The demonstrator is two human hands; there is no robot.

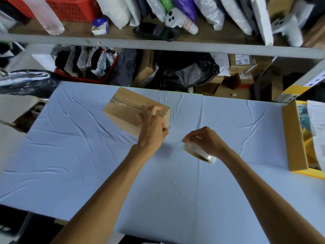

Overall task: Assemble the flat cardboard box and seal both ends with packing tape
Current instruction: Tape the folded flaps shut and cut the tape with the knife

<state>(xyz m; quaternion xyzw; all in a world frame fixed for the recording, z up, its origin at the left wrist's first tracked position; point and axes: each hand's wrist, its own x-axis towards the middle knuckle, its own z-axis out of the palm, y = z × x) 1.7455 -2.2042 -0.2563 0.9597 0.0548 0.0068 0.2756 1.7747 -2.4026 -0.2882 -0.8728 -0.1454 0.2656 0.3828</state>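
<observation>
A brown cardboard box [123, 113] stands assembled on the blue table cover [88, 155], with clear tape along its top seam. My left hand [152, 125] is at the box's right end. Its fingers lie straight over the top edge and its thumb presses clear tape against the end face. A thin strip of clear tape [174, 136] runs from that corner to a roll of clear packing tape [198, 153]. My right hand [205, 140] grips the roll from above, just over the table, to the right of the box.
An open yellow and brown carton [295, 138] with papers sits at the table's right edge. Behind the table, shelves hold a red basket [70, 7], plastic bags, black bags [184, 69] and cardboard boxes. A grey shelf rail [158, 44] crosses above.
</observation>
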